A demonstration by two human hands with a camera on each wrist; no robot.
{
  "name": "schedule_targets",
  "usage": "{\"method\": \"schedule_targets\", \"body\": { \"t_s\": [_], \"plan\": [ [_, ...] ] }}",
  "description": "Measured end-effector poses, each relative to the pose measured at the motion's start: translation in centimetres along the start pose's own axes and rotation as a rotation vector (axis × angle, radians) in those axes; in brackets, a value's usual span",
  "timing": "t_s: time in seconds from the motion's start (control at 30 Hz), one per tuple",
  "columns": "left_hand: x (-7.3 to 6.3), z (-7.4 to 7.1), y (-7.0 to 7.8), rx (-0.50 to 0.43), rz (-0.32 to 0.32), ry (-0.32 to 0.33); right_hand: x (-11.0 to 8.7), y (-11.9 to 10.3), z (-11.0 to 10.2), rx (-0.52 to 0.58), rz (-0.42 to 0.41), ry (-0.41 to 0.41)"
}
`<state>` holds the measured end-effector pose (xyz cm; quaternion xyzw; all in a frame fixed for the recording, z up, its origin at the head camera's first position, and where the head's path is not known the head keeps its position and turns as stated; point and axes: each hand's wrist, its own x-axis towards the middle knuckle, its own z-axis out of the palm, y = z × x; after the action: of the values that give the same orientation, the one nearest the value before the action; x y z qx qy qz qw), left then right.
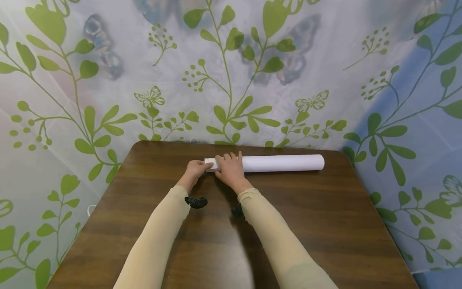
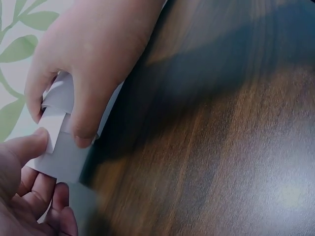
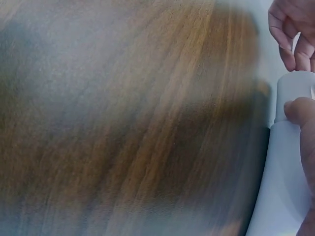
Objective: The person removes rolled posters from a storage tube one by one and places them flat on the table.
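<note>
A long white paper roll (image 1: 283, 163) lies sideways near the table's far edge. At its left end my left hand (image 1: 195, 170) pinches the roll, the thumb pressing a small white strip (image 2: 53, 132) and the other fingers curled under the end. My right hand (image 1: 231, 169) grips the roll from above, just right of the left hand, with thumb and fingers on either side. A slightly narrower end section (image 3: 291, 93) sticks out of the wider part in the right wrist view. Part of the roll is hidden beneath the right hand.
The brown wooden table (image 1: 216, 241) reaches back to a hanging cloth (image 1: 173, 60) printed with green leaves and butterflies. A black wrist strap piece (image 1: 196, 202) shows at the left sleeve. Shadows of the arms fall on the tabletop.
</note>
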<state>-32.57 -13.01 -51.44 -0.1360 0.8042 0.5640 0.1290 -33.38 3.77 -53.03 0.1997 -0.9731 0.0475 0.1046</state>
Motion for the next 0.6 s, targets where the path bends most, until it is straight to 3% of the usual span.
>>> {"method": "schedule_targets", "body": {
  "t_s": [0.23, 0.6],
  "plan": [
    [-0.52, -0.11, 0.54, 0.024, -0.006, 0.001, -0.09, -0.42, -0.35, -0.033, 0.048, -0.019],
    [0.12, -0.46, 0.21, 0.035, -0.008, -0.018, -0.11, -0.88, -0.21, -0.064, 0.086, -0.025]
  ]
}}
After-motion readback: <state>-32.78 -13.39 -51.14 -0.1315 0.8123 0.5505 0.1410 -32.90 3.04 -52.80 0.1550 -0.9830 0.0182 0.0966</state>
